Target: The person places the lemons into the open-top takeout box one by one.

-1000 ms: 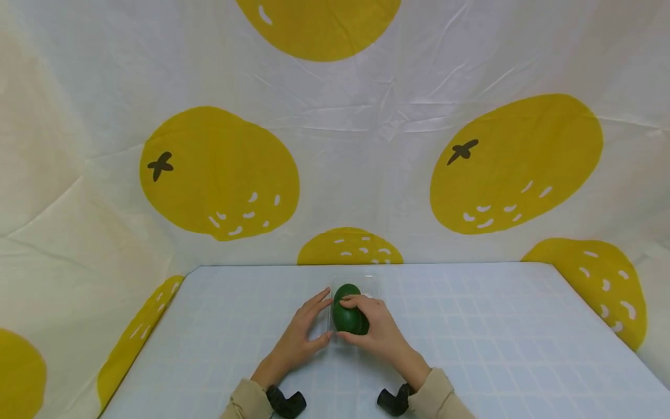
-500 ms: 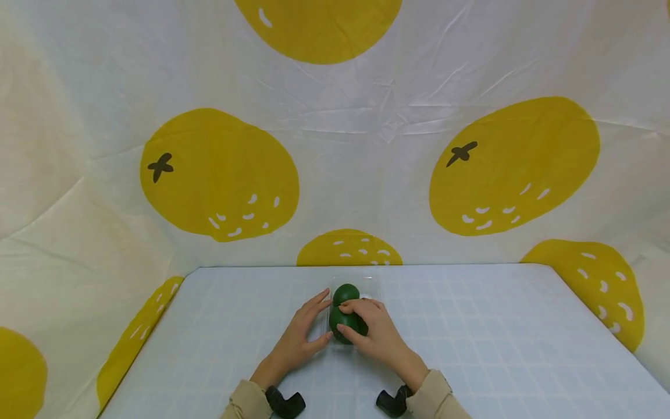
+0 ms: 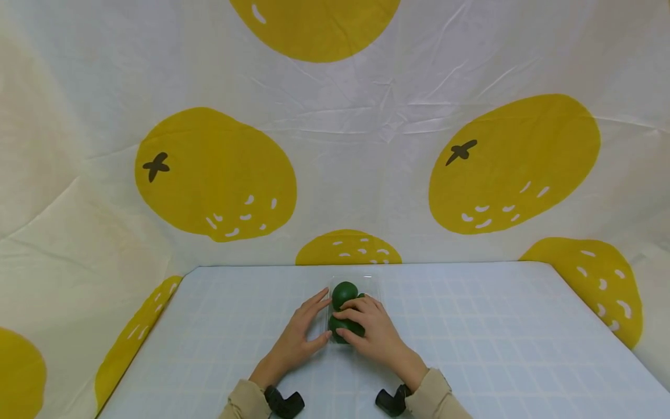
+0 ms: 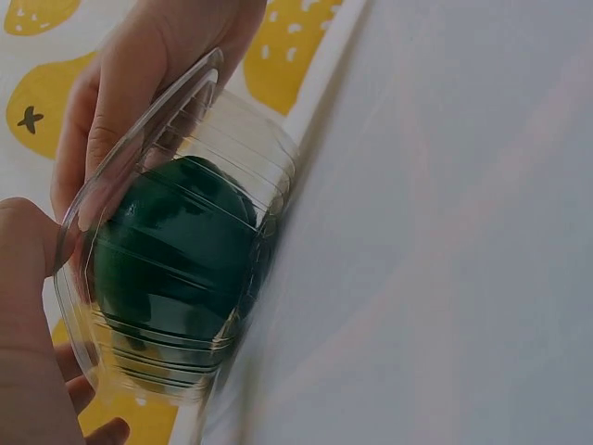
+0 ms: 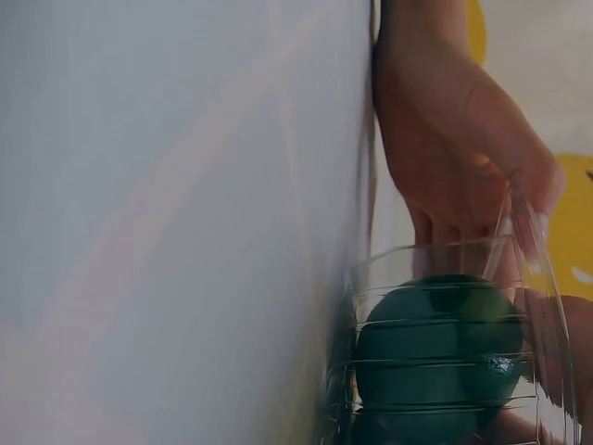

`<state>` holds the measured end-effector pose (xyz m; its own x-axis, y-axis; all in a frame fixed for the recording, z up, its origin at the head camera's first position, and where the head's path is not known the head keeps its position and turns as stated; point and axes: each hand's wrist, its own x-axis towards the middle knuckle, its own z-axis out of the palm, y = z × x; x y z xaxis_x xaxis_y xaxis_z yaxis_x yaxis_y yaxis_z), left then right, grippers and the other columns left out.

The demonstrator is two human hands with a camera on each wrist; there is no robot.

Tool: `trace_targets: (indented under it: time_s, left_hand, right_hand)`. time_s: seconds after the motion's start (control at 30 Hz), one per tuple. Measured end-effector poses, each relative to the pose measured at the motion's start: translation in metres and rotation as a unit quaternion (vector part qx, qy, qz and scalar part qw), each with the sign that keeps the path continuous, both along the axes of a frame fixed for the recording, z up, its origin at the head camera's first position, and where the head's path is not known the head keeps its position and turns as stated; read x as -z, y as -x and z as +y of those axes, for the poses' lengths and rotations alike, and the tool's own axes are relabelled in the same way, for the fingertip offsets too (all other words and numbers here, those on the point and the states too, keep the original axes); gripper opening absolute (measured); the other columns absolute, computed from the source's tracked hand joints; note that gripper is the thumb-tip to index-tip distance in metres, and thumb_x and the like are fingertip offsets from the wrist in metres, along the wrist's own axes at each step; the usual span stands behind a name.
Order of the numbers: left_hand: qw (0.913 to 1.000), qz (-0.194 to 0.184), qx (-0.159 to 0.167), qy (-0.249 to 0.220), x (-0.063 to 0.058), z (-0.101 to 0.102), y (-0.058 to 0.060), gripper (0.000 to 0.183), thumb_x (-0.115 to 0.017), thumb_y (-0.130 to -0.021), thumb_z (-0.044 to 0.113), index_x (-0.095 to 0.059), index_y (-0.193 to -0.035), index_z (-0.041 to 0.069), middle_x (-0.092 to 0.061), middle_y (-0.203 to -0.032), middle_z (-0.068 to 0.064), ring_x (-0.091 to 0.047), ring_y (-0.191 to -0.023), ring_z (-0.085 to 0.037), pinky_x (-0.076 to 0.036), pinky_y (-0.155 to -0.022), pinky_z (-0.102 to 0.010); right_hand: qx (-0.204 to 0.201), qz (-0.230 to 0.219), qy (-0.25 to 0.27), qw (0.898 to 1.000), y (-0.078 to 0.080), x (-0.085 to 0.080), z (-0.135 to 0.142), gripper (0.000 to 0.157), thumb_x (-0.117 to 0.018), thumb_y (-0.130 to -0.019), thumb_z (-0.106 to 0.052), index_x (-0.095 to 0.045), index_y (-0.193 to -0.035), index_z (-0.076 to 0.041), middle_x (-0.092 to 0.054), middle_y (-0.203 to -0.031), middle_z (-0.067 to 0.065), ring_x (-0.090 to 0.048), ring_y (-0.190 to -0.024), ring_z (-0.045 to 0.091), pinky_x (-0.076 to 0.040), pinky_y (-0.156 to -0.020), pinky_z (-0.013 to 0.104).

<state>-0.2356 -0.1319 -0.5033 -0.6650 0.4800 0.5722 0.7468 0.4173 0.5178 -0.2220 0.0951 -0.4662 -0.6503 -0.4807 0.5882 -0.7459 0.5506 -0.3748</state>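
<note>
A clear plastic container point(image 3: 370, 285) stands at the middle of the table with several smooth dark green egg-shaped fruits in it. One fruit point(image 3: 345, 294) shows at the far left. My right hand point(image 3: 379, 334) reaches in from the right, thumb and curled fingers about the near green fruit point(image 3: 349, 326). Between those two, more green is half covered by the fingers. My left hand point(image 3: 298, 331) touches the container's left edge with thumb and fairly straight, spread fingers. Through the clear wall the green fruit point(image 4: 176, 260) shows in the left wrist view; the right wrist view has green fruit point(image 5: 440, 343) too.
A pale checked cloth covers the table point(image 3: 471, 326). Behind it hangs a white cloth backdrop point(image 3: 366, 174) printed with yellow fruits. Black wrist devices point(image 3: 285, 402) sit at both cuffs.
The green fruit in my right hand has come nearer and lower in the container, uncovering the far fruit. My right fingers have spread slightly and lowered. My left hand stays at the edge.
</note>
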Motion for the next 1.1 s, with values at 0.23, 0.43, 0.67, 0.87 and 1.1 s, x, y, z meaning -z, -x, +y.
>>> trace_targets:
  time_s: [0.23,0.43,0.67,0.87,1.1]
  left_hand:
    - [1.0000,0.002,0.002,-0.006,-0.0003,0.0000,0.0005,0.061,-0.068,-0.091,0.021,-0.047,-0.145,0.003,-0.036,-0.156,-0.017,-0.036,-0.141,-0.033,-0.037,-0.104,-0.062]
    - [1.0000,-0.009,0.001,-0.005,-0.0002,0.0001,0.0011,0.063,-0.068,-0.090,0.022,-0.046,-0.146,0.004,-0.035,-0.157,-0.016,-0.035,-0.143,-0.031,-0.035,-0.106,-0.062]
    - [0.9999,-0.010,-0.001,0.000,0.0016,-0.0007,0.0018,0.062,-0.068,-0.090,0.023,-0.046,-0.146,0.005,-0.035,-0.157,-0.015,-0.035,-0.143,-0.031,-0.035,-0.106,-0.062]
    - [0.9999,-0.012,-0.007,0.007,0.0014,-0.0011,0.0015,0.063,-0.068,-0.091,0.023,-0.046,-0.147,0.006,-0.034,-0.158,-0.013,-0.034,-0.143,-0.030,-0.035,-0.106,-0.060]
    - [0.9999,-0.012,-0.006,0.007,0.0011,0.0005,0.0011,0.063,-0.068,-0.090,0.024,-0.045,-0.147,0.006,-0.033,-0.158,-0.011,-0.034,-0.143,-0.029,-0.035,-0.107,-0.060]
  right_hand:
    - [0.005,-0.009,0.005,1.000,-0.0004,-0.0024,0.0006,0.028,-0.078,-0.085,-0.024,-0.073,-0.110,-0.012,-0.070,-0.112,-0.002,-0.058,-0.111,0.019,-0.036,-0.107,0.054]
    - [0.004,-0.005,0.002,1.000,0.0001,-0.0033,0.0002,0.031,-0.078,-0.085,-0.022,-0.074,-0.111,-0.007,-0.072,-0.111,0.000,-0.060,-0.110,0.021,-0.037,-0.107,0.055]
    - [0.006,0.013,0.003,1.000,0.0004,-0.0009,-0.0009,0.030,-0.079,-0.083,-0.019,-0.075,-0.109,-0.005,-0.074,-0.107,0.003,-0.061,-0.108,0.026,-0.039,-0.104,0.057]
    - [0.012,0.008,-0.004,1.000,-0.0010,-0.0021,-0.0019,0.027,-0.077,-0.085,-0.022,-0.075,-0.108,-0.008,-0.072,-0.109,0.000,-0.060,-0.109,0.021,-0.037,-0.106,0.056]
    - [0.014,0.014,-0.002,1.000,-0.0006,-0.0014,-0.0011,0.023,-0.076,-0.086,-0.023,-0.072,-0.106,-0.011,-0.071,-0.108,-0.002,-0.059,-0.109,0.020,-0.037,-0.107,0.055]
